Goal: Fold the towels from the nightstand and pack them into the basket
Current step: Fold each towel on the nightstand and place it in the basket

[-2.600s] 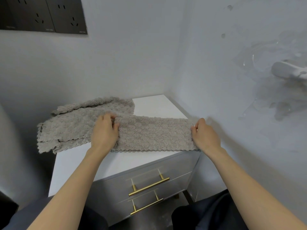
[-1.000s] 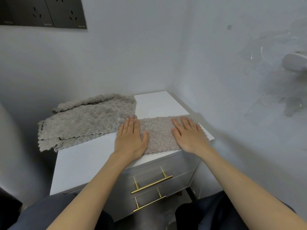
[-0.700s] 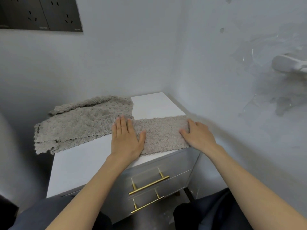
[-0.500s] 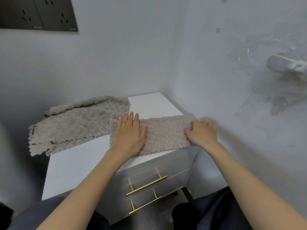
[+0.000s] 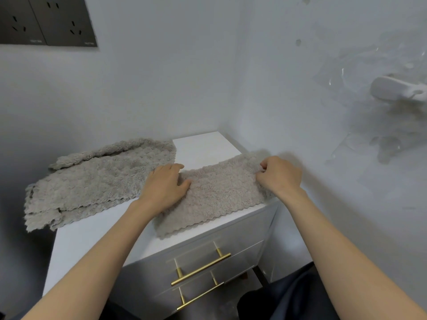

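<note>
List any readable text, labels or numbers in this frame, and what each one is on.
Socket panel: small pale print at the lower right corner of each plate, too blurred to read.
Folded towel, towel pile, nightstand, drawer handles: no text, label or number visible.
Nothing in this view can be quoted.

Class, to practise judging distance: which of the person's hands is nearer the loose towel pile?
Left. The left hand sits right beside the towel pile; the right hand grips the far end of the folded towel, away from the pile.
</note>
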A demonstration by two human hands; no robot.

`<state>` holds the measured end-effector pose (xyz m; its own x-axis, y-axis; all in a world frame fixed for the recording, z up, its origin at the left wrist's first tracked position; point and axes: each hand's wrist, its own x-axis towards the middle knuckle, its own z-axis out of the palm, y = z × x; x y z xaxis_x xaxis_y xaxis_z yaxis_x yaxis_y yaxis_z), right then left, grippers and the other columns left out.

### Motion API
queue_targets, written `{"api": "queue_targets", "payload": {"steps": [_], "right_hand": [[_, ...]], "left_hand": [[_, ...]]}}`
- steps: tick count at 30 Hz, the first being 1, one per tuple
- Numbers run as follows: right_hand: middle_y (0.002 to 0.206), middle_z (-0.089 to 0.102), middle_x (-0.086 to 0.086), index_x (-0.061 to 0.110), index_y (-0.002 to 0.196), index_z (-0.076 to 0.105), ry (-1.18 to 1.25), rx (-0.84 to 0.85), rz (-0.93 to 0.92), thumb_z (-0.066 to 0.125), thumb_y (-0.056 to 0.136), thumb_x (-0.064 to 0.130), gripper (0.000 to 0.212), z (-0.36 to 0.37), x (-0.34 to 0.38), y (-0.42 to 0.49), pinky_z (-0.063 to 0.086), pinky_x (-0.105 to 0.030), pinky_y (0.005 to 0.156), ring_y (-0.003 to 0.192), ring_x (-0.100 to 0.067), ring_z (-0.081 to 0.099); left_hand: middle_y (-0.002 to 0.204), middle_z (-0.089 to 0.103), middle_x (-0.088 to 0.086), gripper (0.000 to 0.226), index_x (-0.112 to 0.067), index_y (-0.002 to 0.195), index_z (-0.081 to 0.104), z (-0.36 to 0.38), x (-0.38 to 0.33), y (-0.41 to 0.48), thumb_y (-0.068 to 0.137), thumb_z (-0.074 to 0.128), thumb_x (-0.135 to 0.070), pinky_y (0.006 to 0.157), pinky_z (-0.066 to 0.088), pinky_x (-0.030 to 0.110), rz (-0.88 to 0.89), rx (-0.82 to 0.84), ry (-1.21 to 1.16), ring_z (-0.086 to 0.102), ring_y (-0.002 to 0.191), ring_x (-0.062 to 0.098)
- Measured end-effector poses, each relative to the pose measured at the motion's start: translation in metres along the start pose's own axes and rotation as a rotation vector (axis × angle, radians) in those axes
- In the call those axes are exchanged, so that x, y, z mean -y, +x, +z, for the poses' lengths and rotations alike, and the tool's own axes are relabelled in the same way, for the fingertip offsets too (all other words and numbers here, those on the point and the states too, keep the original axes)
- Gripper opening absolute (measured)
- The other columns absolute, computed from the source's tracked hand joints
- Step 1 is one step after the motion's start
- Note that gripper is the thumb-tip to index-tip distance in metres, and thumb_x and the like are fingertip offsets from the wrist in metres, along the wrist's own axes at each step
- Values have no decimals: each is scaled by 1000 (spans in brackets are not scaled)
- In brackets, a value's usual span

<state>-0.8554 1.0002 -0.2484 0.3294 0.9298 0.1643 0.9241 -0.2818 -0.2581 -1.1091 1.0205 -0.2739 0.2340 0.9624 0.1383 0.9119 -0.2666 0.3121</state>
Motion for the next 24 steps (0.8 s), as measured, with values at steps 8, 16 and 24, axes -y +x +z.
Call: {"api": "queue_targets", "payload": {"steps": [8, 16, 24], "right_hand": [[112, 69, -4, 19, 115, 67, 267, -253, -161, 48, 91, 8, 32, 13, 33, 26, 46, -31, 79, 105, -26, 62], [134, 56, -4, 9, 131, 56, 810, -5, -315, 40, 96, -1, 39, 30, 99, 50, 36, -17, 98, 124, -15, 51], [155, 29, 6, 18, 143, 41, 910, 254, -368, 30, 88, -16, 66, 39, 102, 50, 33, -20, 101, 141, -13, 32]], "left_hand": [[67, 36, 6, 39, -14, 69, 38, -9, -5, -12, 88, 61, -39, 59, 22, 30, -102, 182, -289, 32, 60, 18], [83, 55, -6, 26, -19, 100, 52, -4, -8, -18, 84, 68, -31, 65, 48, 27, -240, 120, -633, 57, 76, 12], [135, 44, 0, 63, -34, 141, 39, -3, -5, -18, 84, 66, -42, 88, 39, 23, -93, 97, -356, 50, 116, 14]]}}
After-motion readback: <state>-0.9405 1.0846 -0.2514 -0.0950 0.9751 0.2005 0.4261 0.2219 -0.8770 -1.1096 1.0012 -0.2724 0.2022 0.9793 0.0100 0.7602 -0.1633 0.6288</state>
